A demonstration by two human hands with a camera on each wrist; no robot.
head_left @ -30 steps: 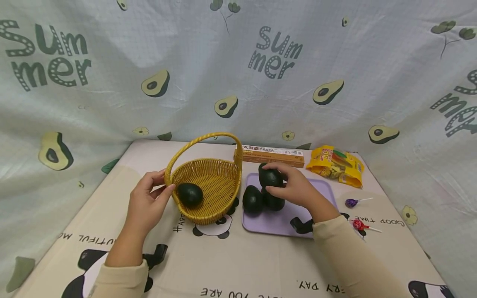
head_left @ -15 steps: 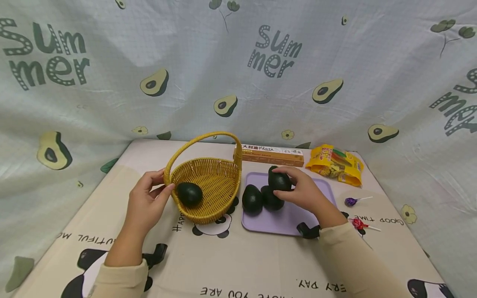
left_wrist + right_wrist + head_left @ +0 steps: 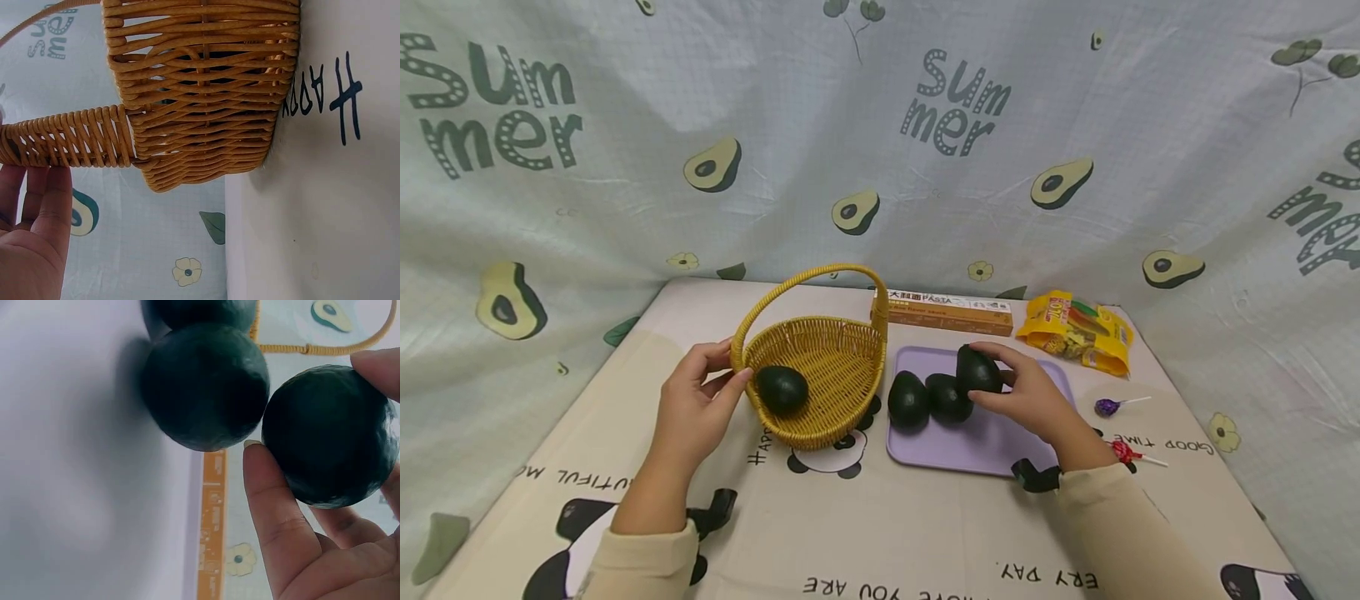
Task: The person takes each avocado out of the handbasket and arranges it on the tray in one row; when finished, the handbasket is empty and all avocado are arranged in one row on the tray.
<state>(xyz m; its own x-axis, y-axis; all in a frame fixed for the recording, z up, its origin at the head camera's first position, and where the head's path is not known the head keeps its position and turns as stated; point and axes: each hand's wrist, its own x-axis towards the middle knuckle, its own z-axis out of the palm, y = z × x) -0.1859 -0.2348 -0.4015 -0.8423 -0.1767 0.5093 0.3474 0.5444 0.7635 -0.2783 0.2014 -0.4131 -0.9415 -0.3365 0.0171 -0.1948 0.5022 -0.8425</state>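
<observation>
My left hand pinches the base of the handle on the yellow wicker basket; the left wrist view shows fingertips against the woven handle. One dark green avocado lies inside the basket at its left. On the purple tray rest two more avocados, a left one and a middle one, side by side. My right hand grips another avocado between thumb and fingers, just right of the middle one. In the right wrist view this held avocado appears raised off the tray surface.
Behind the tray lies a long pasta box. A yellow snack bag stands at the back right. To the tray's right are a purple lollipop and a red lollipop. A printed cloth hangs behind the table.
My right hand has moved right and slightly down with the avocado, from above the middle avocado to beside it. The left hand and basket have stayed in place.
</observation>
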